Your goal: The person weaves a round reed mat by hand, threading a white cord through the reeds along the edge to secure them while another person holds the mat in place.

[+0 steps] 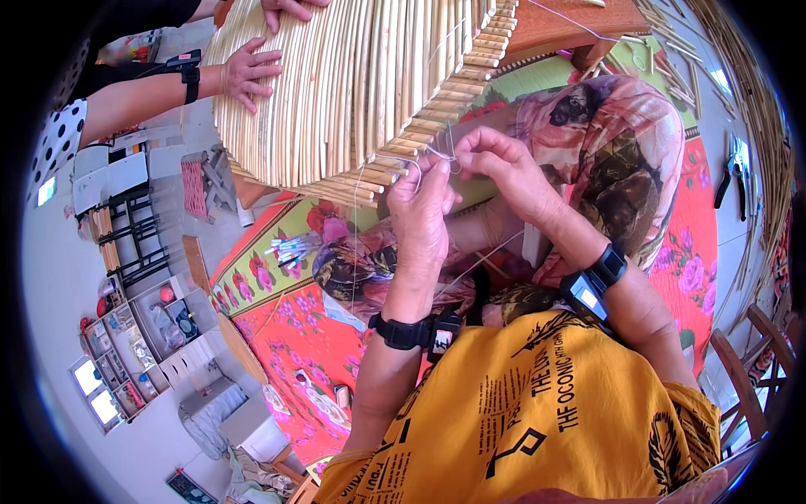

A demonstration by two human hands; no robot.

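Observation:
A large panel of pale reed sticks (pixel 311 101), with stick ends along its lower and right edges, lies on a wooden support (pixel 571 25). My left hand (pixel 424 214) is just below the panel's edge, thumb and fingers closed on thin white string (pixel 453 134) that loops around the stick ends. My right hand (pixel 499 168) is beside it to the right, thumb and forefinger pinching the string. A co-worker's hand (pixel 248 76) rests spread on the panel's left part; the same person's other hand (pixel 285 10) is at the top edge.
I sit on a red and green floral mat (pixel 688 252). A bundle of thin sticks (pixel 290 248) lies left of my knee. Long reeds (pixel 747 101) and black cutters (pixel 730 176) are on the right floor, a wooden chair (pixel 756 378) at lower right, shelving (pixel 138 353) at lower left.

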